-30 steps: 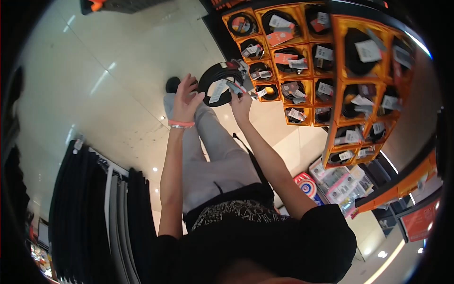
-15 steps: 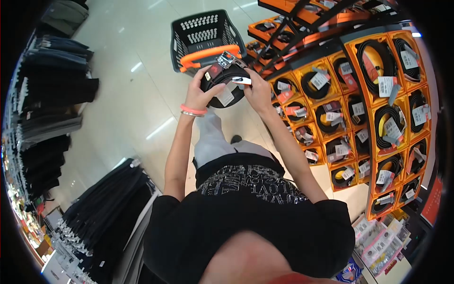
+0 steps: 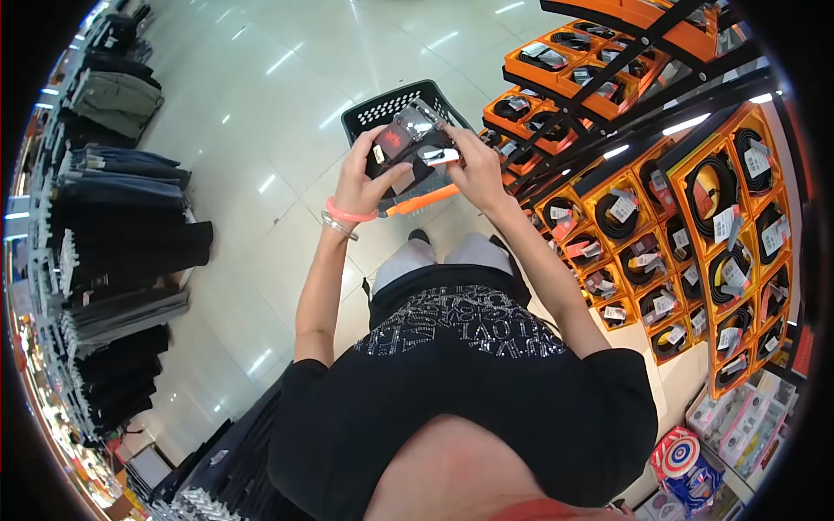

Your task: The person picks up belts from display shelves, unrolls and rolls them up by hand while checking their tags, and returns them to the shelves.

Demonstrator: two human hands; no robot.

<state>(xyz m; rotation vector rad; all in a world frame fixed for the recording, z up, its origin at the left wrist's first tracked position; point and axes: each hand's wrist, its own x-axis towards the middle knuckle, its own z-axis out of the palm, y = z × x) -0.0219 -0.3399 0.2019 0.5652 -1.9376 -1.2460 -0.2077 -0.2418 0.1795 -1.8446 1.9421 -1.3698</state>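
A dark coiled belt [image 3: 396, 144] with a shiny metal buckle [image 3: 420, 120] is held up in front of me by both hands. My left hand [image 3: 361, 177] grips its left side, the thumb lying across the front. On the right side my right hand [image 3: 478, 171] is closed around the coil near a white tag [image 3: 439, 156]. A dark label with a red mark shows on the belt's left part. Behind and below the belt is a black shopping basket [image 3: 361, 115] with an orange handle [image 3: 422, 201], partly hidden by the hands.
To the right stands an orange display rack [image 3: 665, 169] with coiled, tagged belts in its compartments. Along the left hang dark trousers [image 3: 139, 243] and jeans [image 3: 130, 178]. More dark trousers [image 3: 234, 443] hang at lower left. Packaged goods [image 3: 686, 469] sit at lower right.
The view has shifted, and the basket now appears lower, directly behind the belt. The belt has tilted, so its round coil shows less. Both hands keep hold of it.
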